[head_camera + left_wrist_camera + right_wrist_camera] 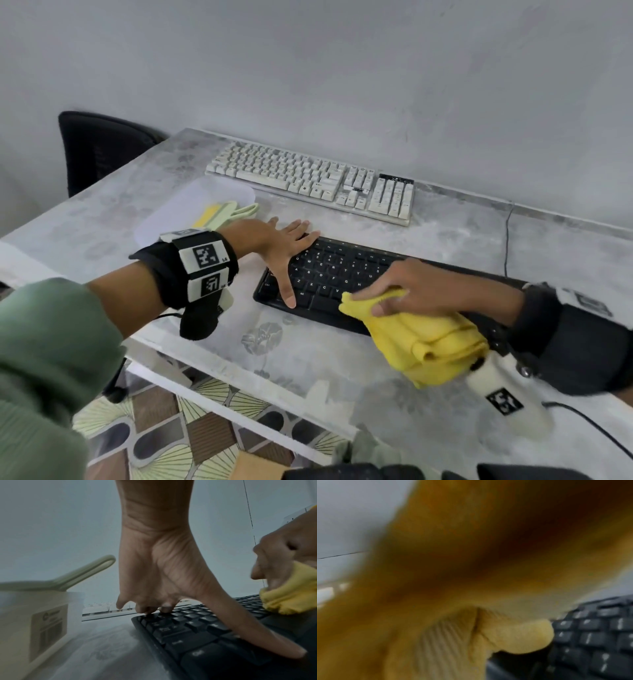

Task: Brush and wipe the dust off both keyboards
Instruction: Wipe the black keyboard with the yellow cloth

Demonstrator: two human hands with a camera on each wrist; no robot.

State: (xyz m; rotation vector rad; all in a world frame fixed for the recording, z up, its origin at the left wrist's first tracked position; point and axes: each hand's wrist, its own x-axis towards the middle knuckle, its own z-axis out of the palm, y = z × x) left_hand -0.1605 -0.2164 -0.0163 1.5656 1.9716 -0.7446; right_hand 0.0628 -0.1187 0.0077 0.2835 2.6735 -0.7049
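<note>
Black keyboard [342, 274] sits at the near side of the grey marbled table [137, 192], white keyboard [308, 178] behind it along the wall, well apart from both hands.

Left hand [284, 246] is spread flat, fingers straight, on the black keyboard's left end: fingertips at the far-left corner, thumb stretched down to the front edge near the bottom-row keys. Grasping nothing.

Right hand [418, 287] grasps a yellow cloth [421, 339], fingers curled over its bunched front corner. The cloth lies on the keys around mid-board, just right of the left thumb, its folded bulk trailing toward the near edge under the wrist.

The right wrist view is mostly blurred yellow fabric, so the actual contact on the keys is probably there but hard to confirm.

Pale green brush [236, 210] lies in a clear plastic container [164, 219] just left of the left hand, handle sticking out over the rim. Black chair [99, 150] stands at the table's far-left corner.
</note>
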